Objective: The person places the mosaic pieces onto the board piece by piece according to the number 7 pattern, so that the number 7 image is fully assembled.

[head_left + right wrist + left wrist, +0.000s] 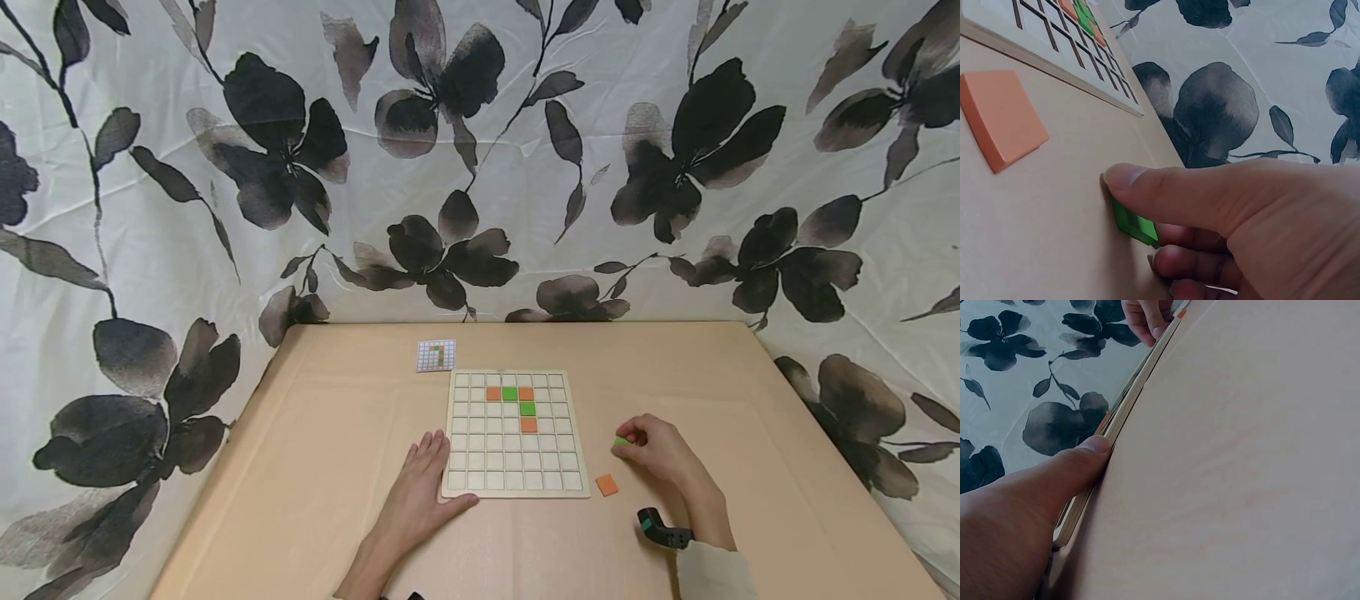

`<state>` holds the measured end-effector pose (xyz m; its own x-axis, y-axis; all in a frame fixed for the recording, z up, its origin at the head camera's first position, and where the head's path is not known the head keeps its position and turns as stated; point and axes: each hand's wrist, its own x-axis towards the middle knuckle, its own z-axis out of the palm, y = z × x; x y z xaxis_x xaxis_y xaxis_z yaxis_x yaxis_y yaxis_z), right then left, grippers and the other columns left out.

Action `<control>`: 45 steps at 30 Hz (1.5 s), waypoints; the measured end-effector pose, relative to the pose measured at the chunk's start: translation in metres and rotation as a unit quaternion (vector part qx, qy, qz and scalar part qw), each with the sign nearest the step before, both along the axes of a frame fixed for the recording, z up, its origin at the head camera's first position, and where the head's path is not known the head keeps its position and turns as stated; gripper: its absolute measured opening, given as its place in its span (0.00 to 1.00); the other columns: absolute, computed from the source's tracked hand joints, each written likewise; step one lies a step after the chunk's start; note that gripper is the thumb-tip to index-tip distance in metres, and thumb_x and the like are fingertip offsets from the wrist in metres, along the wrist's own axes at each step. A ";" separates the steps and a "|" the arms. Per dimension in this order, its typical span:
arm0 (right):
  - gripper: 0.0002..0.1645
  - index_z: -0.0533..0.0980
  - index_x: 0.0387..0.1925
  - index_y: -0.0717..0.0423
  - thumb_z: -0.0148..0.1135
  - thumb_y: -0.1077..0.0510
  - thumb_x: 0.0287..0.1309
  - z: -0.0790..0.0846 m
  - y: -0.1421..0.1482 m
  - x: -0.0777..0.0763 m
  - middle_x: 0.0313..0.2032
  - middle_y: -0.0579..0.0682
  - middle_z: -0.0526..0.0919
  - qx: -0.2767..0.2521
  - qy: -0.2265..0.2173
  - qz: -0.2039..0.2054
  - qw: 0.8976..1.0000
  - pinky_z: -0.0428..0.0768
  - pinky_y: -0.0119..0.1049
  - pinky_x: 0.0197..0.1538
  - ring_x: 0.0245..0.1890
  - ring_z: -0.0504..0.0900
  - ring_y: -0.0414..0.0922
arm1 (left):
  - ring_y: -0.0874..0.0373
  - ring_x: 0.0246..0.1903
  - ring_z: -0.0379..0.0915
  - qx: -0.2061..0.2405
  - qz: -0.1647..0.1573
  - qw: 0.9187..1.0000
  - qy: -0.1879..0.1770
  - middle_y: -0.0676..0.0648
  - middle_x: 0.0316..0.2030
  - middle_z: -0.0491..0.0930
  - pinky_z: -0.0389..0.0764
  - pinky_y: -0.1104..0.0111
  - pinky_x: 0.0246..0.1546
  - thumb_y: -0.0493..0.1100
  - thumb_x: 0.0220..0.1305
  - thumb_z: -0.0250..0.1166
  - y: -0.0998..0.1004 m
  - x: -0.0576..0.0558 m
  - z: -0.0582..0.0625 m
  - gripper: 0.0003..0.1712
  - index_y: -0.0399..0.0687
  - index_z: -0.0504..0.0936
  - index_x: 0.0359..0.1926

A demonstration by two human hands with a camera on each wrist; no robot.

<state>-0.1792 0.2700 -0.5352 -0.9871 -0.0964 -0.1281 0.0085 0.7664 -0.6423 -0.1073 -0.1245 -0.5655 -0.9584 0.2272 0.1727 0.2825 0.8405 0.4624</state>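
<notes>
A pale wooden grid board [480,462] lies on the table, with orange and green square tiles in several of its upper cells, among them a green tile [510,393] in the top row of colour. My left hand [420,483] rests at the board's lower left corner, fingers straight along its left side, thumb [1088,453] against the near edge. To the right of the board, my right hand [660,450] pinches a green square tile [1135,226] between thumb and fingers, close to the tabletop. A loose orange tile [607,485] lies between that hand and the board.
A small pattern card [436,356] with a printed grid lies behind the board's upper left corner. The light wooden table [315,400] ends at the back against a floral cloth [525,208]. A black band with a device [663,529] sits on the right wrist.
</notes>
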 end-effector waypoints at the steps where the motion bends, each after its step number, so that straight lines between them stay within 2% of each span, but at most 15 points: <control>1: 0.15 0.82 0.41 0.59 0.74 0.57 0.54 0.000 0.000 0.000 0.34 0.49 0.79 0.000 0.001 0.003 1.000 0.75 0.29 0.36 0.36 0.74 0.44 | 0.42 0.76 0.53 0.000 0.000 1.000 -0.001 0.36 0.74 0.62 0.53 0.51 0.80 0.73 0.55 0.66 0.000 0.000 0.000 0.59 0.32 0.66 0.71; 8: 0.15 0.83 0.42 0.60 0.74 0.56 0.55 -0.003 0.000 -0.002 0.35 0.49 0.80 0.005 0.009 0.011 1.000 0.77 0.30 0.38 0.36 0.75 0.44 | 0.42 0.77 0.52 0.005 0.000 1.000 -0.007 0.36 0.74 0.61 0.52 0.51 0.80 0.73 0.55 0.66 -0.001 0.001 0.000 0.59 0.32 0.65 0.72; 21: 0.17 0.81 0.43 0.62 0.74 0.56 0.56 -0.004 -0.001 -0.001 0.36 0.51 0.80 0.003 0.019 -0.013 1.000 0.76 0.29 0.36 0.36 0.74 0.44 | 0.42 0.77 0.53 0.006 -0.001 1.000 -0.007 0.36 0.74 0.61 0.52 0.51 0.80 0.73 0.55 0.67 -0.001 0.000 -0.002 0.59 0.32 0.65 0.71; 34: 0.17 0.81 0.42 0.63 0.73 0.55 0.57 -0.004 0.001 0.000 0.36 0.52 0.78 0.012 0.032 -0.004 0.999 0.77 0.32 0.37 0.36 0.75 0.45 | 0.42 0.77 0.53 0.001 -0.002 1.000 -0.002 0.36 0.74 0.61 0.53 0.51 0.80 0.73 0.55 0.66 -0.002 0.000 -0.001 0.59 0.32 0.65 0.71; 45: 0.16 0.76 0.42 0.57 0.73 0.56 0.57 -0.005 -0.001 -0.002 0.33 0.48 0.76 0.001 0.025 -0.001 1.000 0.74 0.29 0.36 0.37 0.73 0.44 | 0.42 0.77 0.53 -0.004 -0.003 1.000 0.001 0.36 0.74 0.62 0.53 0.51 0.80 0.73 0.55 0.66 -0.002 0.000 -0.002 0.59 0.32 0.65 0.71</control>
